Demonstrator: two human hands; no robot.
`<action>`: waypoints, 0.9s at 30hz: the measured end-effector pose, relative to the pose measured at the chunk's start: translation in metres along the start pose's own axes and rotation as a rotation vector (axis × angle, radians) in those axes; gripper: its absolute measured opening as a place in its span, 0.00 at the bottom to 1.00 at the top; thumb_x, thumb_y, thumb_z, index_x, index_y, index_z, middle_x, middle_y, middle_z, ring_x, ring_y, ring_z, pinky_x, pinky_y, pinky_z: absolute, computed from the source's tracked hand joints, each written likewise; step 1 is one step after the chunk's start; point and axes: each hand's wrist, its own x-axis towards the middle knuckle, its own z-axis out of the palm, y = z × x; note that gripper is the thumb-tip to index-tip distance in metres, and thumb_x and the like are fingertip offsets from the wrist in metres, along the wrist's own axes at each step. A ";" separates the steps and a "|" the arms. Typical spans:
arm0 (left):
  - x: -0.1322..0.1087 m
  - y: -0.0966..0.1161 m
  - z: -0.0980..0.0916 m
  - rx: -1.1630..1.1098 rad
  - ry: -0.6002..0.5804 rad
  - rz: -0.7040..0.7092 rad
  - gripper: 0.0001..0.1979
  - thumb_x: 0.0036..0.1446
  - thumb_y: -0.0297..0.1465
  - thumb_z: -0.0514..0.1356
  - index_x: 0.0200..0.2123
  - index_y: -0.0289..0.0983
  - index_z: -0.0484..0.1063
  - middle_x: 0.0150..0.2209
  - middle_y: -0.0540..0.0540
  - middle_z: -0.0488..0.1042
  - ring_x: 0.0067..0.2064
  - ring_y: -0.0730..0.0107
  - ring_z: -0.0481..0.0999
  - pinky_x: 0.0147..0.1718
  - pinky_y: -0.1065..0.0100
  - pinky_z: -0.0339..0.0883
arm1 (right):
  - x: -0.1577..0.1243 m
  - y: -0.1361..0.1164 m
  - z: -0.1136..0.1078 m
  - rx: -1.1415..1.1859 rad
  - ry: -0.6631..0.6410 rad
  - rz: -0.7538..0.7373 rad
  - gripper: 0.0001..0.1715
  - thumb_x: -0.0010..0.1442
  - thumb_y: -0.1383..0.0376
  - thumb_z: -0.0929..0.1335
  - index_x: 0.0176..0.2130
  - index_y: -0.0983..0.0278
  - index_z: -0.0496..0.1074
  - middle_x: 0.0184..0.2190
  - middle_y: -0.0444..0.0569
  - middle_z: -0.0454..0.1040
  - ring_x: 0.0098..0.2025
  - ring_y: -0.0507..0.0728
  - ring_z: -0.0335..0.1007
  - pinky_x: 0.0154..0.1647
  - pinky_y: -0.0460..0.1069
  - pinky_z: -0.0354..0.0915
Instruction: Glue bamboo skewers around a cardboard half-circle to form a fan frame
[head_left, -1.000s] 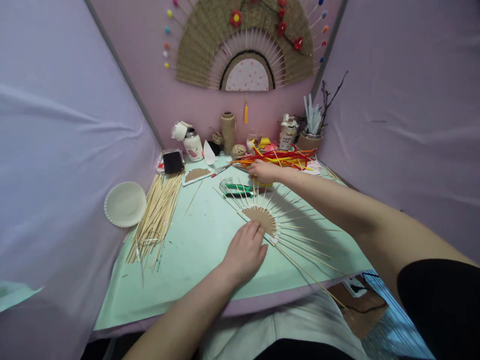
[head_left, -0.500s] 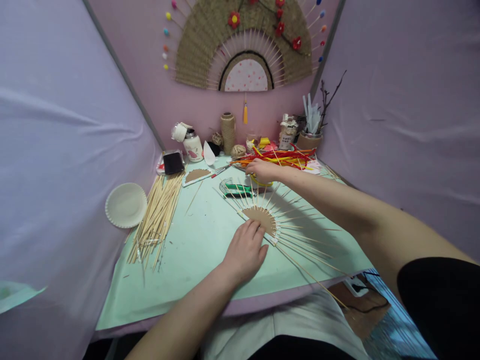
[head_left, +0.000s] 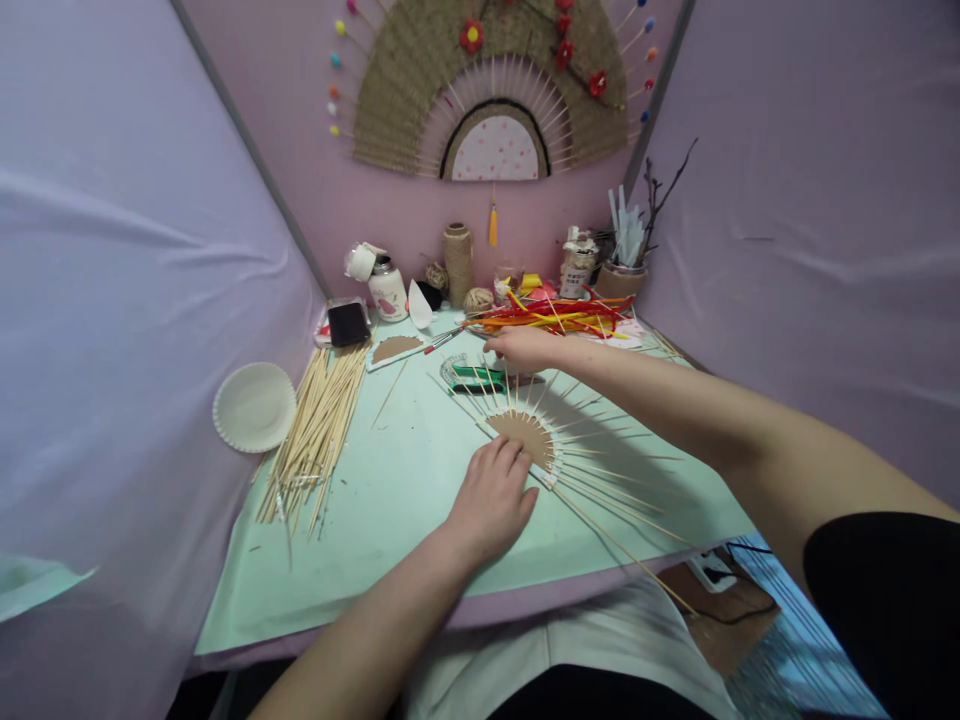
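My left hand (head_left: pixel 491 497) lies on the straight edge of a brown cardboard half-disc (head_left: pixel 529 434), its fingers flat and the thumb apart. Thin wooden sticks (head_left: pixel 615 497) fan out from the half-disc's curved, white-edged rim. Beyond it, my right hand (head_left: pixel 525 347) is reached out by the pipe cleaners, its fingers bent together. What is in those fingers, if anything, is hidden. Just below that hand lie green-handled pliers (head_left: pixel 478 386). Red, orange and yellow pipe cleaners (head_left: pixel 574 316) lie in a heap behind it.
At left are a bundle of wooden sticks (head_left: pixel 319 430) and a white paper plate (head_left: pixel 255 408). A second cardboard half-disc (head_left: pixel 396 349) lies farther back. Along the back stand a white bottle (head_left: pixel 388 290), a twine spool (head_left: pixel 457 265) and a pot with twigs (head_left: pixel 622 278). A finished fan (head_left: pixel 397 110) hangs above.
My right hand has shifted slightly left, and the yellow curved thing seen beneath it before is out of sight. My left hand stays on the cardboard.
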 end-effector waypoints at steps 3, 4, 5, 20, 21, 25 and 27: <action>0.001 0.001 -0.002 0.004 -0.019 -0.001 0.22 0.63 0.32 0.58 0.59 0.33 0.67 0.62 0.37 0.67 0.65 0.49 0.61 0.64 0.49 0.57 | -0.004 -0.005 -0.003 -0.103 0.003 -0.053 0.34 0.59 0.70 0.65 0.64 0.60 0.65 0.45 0.56 0.78 0.45 0.62 0.72 0.39 0.51 0.60; 0.001 0.001 -0.003 0.005 -0.026 -0.002 0.22 0.63 0.32 0.58 0.59 0.33 0.67 0.62 0.37 0.67 0.65 0.49 0.61 0.64 0.49 0.57 | -0.004 -0.007 -0.003 -0.146 -0.006 -0.081 0.33 0.59 0.71 0.65 0.63 0.60 0.67 0.45 0.55 0.78 0.46 0.62 0.72 0.40 0.51 0.60; 0.001 0.001 -0.004 0.007 -0.033 -0.003 0.22 0.63 0.32 0.58 0.59 0.32 0.67 0.62 0.37 0.67 0.65 0.49 0.61 0.64 0.49 0.57 | -0.005 -0.007 -0.004 -0.180 -0.016 -0.105 0.31 0.59 0.72 0.65 0.61 0.60 0.68 0.45 0.55 0.79 0.46 0.62 0.71 0.41 0.51 0.59; 0.001 0.002 -0.004 0.018 -0.040 -0.003 0.22 0.63 0.33 0.57 0.59 0.33 0.67 0.62 0.38 0.67 0.65 0.49 0.61 0.64 0.49 0.57 | -0.007 -0.007 0.000 -0.214 -0.007 -0.105 0.20 0.61 0.68 0.66 0.53 0.61 0.75 0.46 0.55 0.78 0.50 0.63 0.70 0.48 0.53 0.56; 0.001 0.002 -0.005 0.016 -0.040 -0.004 0.22 0.63 0.33 0.57 0.60 0.33 0.67 0.62 0.38 0.67 0.65 0.49 0.61 0.64 0.49 0.57 | -0.007 -0.007 -0.001 -0.212 -0.004 -0.104 0.22 0.61 0.69 0.66 0.54 0.61 0.74 0.46 0.54 0.79 0.50 0.63 0.70 0.48 0.53 0.56; 0.001 0.002 -0.005 0.017 -0.038 -0.008 0.23 0.63 0.33 0.57 0.59 0.33 0.67 0.62 0.38 0.67 0.65 0.49 0.61 0.64 0.49 0.57 | -0.008 -0.010 -0.003 -0.196 0.013 -0.085 0.29 0.62 0.71 0.64 0.62 0.62 0.67 0.44 0.56 0.79 0.49 0.62 0.70 0.48 0.53 0.56; 0.001 0.002 -0.004 0.020 -0.039 -0.008 0.22 0.63 0.33 0.57 0.59 0.33 0.67 0.62 0.38 0.67 0.65 0.49 0.61 0.64 0.49 0.57 | -0.010 -0.011 -0.004 -0.186 0.007 -0.075 0.30 0.62 0.71 0.64 0.63 0.62 0.66 0.44 0.57 0.78 0.49 0.62 0.70 0.48 0.52 0.57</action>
